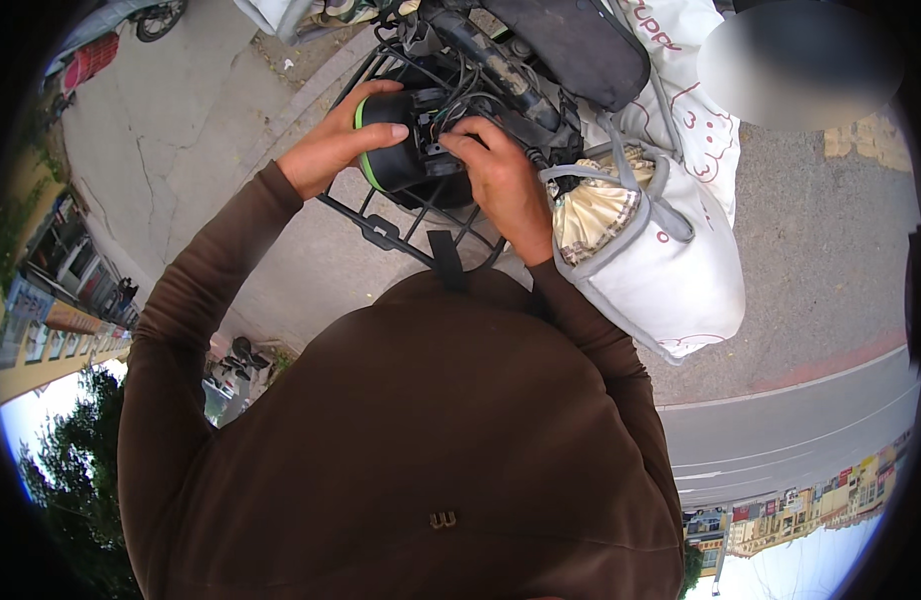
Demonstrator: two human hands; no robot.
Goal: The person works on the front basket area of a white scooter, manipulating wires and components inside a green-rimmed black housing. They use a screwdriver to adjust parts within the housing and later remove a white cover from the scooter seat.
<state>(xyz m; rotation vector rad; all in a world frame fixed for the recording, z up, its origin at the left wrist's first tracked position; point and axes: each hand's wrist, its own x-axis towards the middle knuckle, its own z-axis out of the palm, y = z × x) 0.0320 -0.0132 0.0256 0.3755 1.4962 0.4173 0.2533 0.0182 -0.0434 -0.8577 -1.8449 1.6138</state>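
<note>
My left hand [343,140] is closed around a black round housing with a lime-green rim [389,160], its thumb across the near side and its fingers over the far side. Thin cables [471,103] run into the open back of this housing, which looks like a headlight. At that open back, my right hand [506,180] has thumb and forefinger pinched together by the wiring; what lies between the fingertips is too small to make out. Below both hands is a black metal rack [381,232], fixed at the front of a two-wheeler.
A white padded handlebar cover [686,275] with a checked lining hangs just right of my right forearm. Beyond it lies a white printed cloth [716,130]. A dark padded piece [581,45] and a black tube [506,70] rise behind the wiring. Paved ground [206,130] spreads left.
</note>
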